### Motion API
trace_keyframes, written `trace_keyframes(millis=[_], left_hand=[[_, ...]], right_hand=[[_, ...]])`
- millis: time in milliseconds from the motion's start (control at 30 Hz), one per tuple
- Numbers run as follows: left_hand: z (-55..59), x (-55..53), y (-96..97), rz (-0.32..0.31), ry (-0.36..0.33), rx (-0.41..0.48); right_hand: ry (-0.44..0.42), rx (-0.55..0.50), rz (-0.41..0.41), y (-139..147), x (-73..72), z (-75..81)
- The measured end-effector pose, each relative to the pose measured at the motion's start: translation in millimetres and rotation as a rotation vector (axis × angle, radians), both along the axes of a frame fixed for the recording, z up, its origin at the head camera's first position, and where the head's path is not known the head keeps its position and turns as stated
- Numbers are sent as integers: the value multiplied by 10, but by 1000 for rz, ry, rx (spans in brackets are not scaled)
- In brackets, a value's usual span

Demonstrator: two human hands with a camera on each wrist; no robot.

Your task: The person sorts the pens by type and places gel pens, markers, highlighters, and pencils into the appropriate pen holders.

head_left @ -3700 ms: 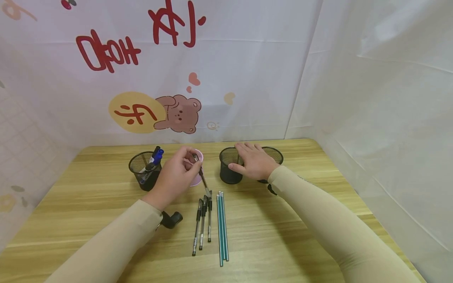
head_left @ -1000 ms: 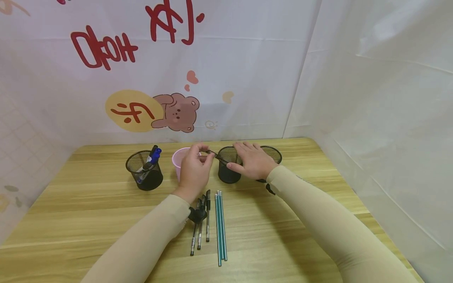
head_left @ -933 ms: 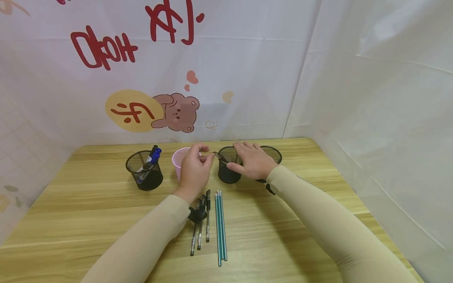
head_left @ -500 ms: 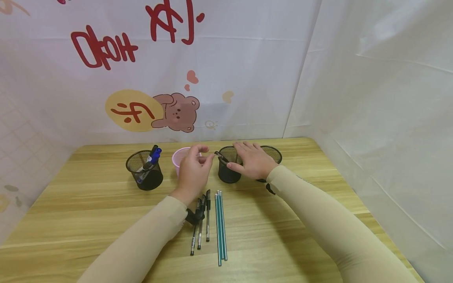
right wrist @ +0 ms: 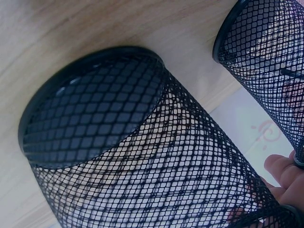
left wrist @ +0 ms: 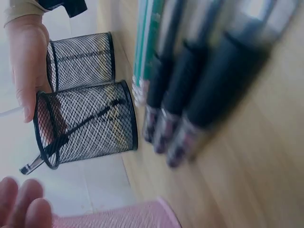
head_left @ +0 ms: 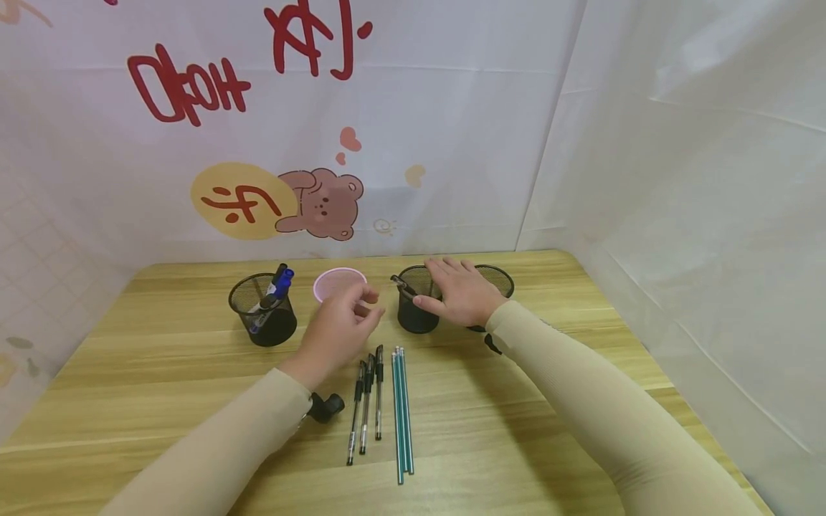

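Observation:
My left hand (head_left: 338, 322) is just in front of the pink mesh cup (head_left: 327, 287), its fingers loosely bent and nothing between them. A black gel pen (head_left: 403, 285) leans inside the middle black mesh pen holder (head_left: 418, 320), its top end poking above the rim; the left wrist view shows its slanted shaft (left wrist: 88, 123) through the mesh. My right hand (head_left: 466, 294) rests across the tops of that holder and the black mesh holder (head_left: 503, 283) to its right, fingers extended. In the right wrist view, a mesh holder (right wrist: 142, 175) fills much of the picture.
Several black gel pens (head_left: 366, 401) lie side by side on the wooden table (head_left: 490, 444). Green pencils (head_left: 403, 416) lie right of them. At the left stands a black mesh holder (head_left: 277, 331) with blue and black markers (head_left: 281, 283). A white printed cloth (head_left: 452, 143) hangs behind.
My left hand carried the pen from near the pink cup to the middle holder, let it go, and has drawn back left. My right hand has stayed in place.

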State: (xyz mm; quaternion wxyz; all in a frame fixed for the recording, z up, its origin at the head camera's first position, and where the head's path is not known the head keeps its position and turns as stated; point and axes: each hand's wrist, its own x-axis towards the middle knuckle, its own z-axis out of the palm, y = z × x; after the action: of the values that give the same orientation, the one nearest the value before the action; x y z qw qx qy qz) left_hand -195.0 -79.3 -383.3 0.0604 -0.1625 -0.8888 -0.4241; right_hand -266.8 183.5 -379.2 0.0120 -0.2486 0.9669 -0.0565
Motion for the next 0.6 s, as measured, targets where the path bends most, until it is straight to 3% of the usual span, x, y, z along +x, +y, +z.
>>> trace_keyframes(millis=[333, 600], left_hand=[[23, 96, -203, -127, -66, -318], [-41, 167, -312, -129, -206, -490]], right_hand=[[-14, -4, -5, 1, 18, 16], [-17, 3, 0, 1, 19, 21]])
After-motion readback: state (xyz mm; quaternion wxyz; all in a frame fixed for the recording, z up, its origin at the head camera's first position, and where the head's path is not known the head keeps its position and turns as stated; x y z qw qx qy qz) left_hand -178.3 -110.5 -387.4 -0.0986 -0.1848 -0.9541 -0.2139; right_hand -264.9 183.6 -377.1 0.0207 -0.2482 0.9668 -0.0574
